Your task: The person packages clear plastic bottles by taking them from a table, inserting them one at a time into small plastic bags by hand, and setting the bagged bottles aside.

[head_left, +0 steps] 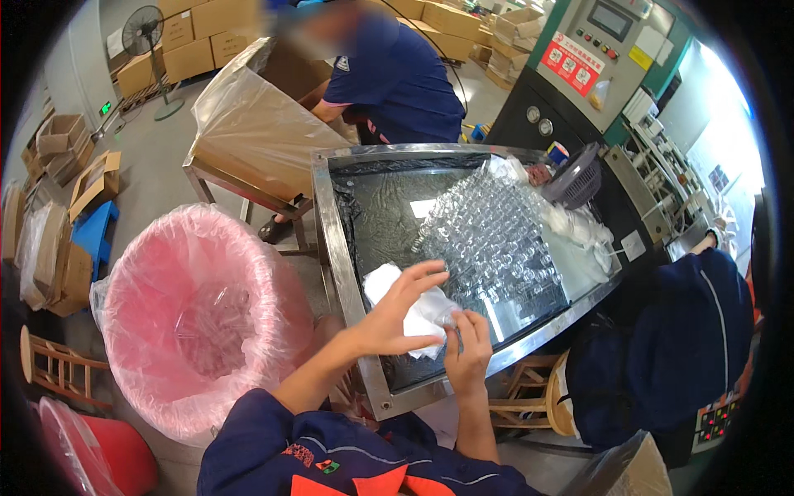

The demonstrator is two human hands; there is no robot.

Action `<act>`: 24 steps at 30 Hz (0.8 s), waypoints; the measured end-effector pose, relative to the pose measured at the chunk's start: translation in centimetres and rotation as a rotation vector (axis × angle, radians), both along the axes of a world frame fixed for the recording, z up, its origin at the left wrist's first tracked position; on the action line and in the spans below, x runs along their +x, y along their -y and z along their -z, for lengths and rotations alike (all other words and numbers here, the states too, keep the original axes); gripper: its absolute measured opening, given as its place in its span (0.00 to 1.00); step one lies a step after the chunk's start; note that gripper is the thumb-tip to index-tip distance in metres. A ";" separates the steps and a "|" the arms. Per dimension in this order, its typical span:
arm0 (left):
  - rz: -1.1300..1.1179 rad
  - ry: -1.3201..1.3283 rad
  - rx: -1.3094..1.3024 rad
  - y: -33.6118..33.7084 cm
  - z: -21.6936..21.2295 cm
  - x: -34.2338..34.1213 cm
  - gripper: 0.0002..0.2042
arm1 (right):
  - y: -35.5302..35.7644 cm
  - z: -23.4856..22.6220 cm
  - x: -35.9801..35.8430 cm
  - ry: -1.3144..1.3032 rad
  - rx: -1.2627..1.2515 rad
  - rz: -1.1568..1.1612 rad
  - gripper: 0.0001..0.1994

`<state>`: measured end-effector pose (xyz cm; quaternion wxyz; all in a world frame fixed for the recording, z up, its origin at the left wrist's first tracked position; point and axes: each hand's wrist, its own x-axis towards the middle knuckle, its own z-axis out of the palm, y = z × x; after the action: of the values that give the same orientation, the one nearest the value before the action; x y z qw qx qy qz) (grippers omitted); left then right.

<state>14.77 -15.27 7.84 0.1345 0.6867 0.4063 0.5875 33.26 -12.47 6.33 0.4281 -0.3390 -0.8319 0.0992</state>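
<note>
Over the near left part of a metal-framed table (346, 273), my left hand (395, 310) is open, its thumb and fingers spread apart. Beside it my right hand (469, 351) pinches a small clear plastic piece (445, 312), whose exact shape is hard to make out. White sheets of cloth or paper (382, 283) lie under and beside my left hand. Many small clear plastic pieces (492, 227), set close together in rows, cover the middle of the table just beyond my hands.
A big tub lined with pink-tinted plastic (256, 388) stands left, with clear pieces inside. A co-worker in dark blue (405, 83) leans over a lined carton (256, 161). Another person (678, 331) is at right. A dark fan (576, 178) sits at the table's far right corner.
</note>
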 end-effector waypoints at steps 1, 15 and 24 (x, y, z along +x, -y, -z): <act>-0.030 -0.178 0.045 -0.5 -0.7 -0.5 0.36 | -0.3 -0.2 -0.2 -0.001 -0.006 0.010 0.13; -0.765 -0.397 -0.550 -15.3 7.7 -10.4 0.23 | -11.9 3.0 -0.7 0.115 0.097 0.327 0.12; -0.405 -0.143 -0.443 -9.1 3.7 -2.8 0.25 | -12.9 4.2 2.3 -0.058 -0.050 0.175 0.10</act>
<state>11.95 -6.19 4.12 0.1323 0.5852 0.6616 0.4499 35.57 0.44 2.13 0.4503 -0.4179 -0.7837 0.0920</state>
